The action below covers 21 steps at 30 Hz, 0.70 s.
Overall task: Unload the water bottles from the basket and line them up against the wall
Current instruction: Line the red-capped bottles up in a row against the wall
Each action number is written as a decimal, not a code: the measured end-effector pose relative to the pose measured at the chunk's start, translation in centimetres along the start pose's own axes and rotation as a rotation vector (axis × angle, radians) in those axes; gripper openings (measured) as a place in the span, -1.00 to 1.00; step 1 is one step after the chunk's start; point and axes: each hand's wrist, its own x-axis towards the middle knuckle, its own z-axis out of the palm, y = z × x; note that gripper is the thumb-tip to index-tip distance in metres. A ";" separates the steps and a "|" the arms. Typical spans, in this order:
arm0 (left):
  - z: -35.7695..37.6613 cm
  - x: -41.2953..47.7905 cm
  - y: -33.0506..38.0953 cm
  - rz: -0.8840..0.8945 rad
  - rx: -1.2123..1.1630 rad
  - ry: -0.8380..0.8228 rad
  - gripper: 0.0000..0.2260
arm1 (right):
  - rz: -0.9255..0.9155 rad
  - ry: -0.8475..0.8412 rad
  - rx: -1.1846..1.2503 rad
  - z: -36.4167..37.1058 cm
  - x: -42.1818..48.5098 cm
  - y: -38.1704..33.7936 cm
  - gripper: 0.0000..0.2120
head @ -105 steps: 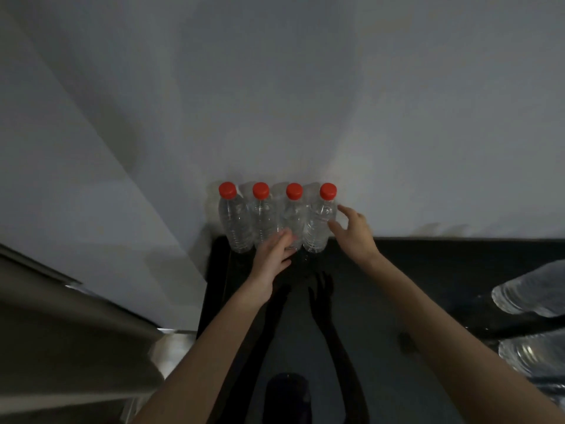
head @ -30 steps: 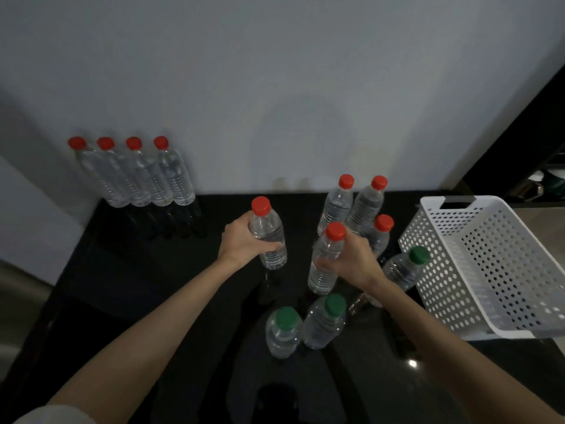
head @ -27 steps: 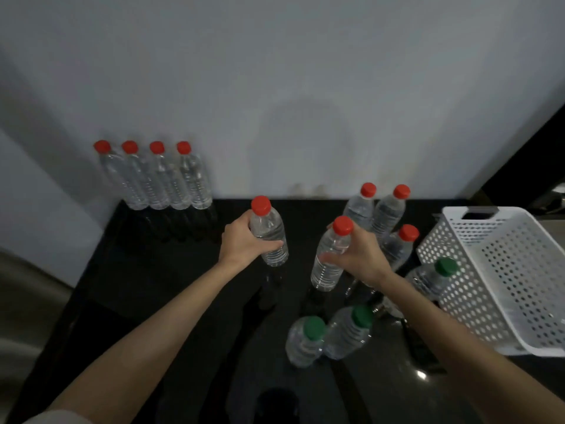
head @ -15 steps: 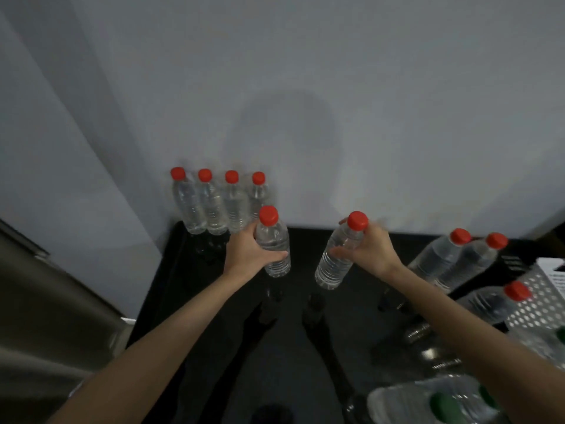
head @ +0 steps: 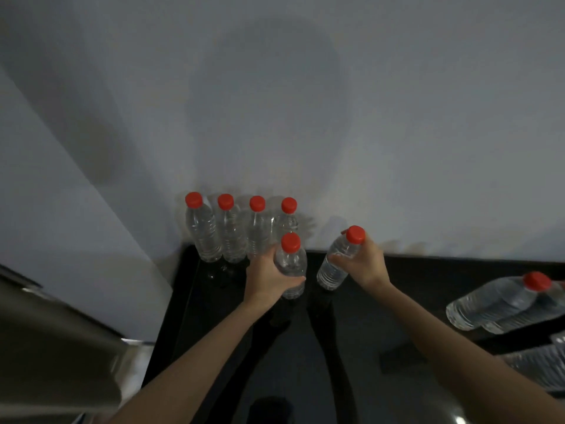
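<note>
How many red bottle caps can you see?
7. Four on the row against the wall, one on the left hand's bottle, one on the right hand's bottle, one on the right-edge bottle. Others may be hidden there.

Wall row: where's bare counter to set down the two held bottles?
Free: the strip of black counter along the wall, between the row's fourth bottle and the bottles at the right edge. Crowded: the left corner, filled by the four-bottle row, and the right edge.
</note>
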 end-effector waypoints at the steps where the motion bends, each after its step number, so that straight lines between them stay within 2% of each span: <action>1: 0.4 0.4 -0.2 0.002 0.005 -0.001 -0.58 | 0.009 0.010 0.002 0.3 0.6 0.2 -0.45; 5: 2.4 1.7 -1.1 0.037 0.015 -0.015 -0.59 | -0.004 0.029 -0.004 0.7 2.5 1.3 -0.44; 13: 5.0 2.4 -2.2 0.031 -0.072 -0.039 -0.45 | -0.108 0.051 0.015 1.0 5.3 0.9 -0.43; 18: 5.6 1.9 -3.1 0.017 -0.235 -0.089 -0.38 | -0.155 0.030 -0.060 0.8 4.9 1.4 -0.27; 21: 5.6 0.7 -3.8 -0.079 -0.295 -0.106 -0.42 | -0.139 0.014 0.062 0.4 4.3 1.1 -0.13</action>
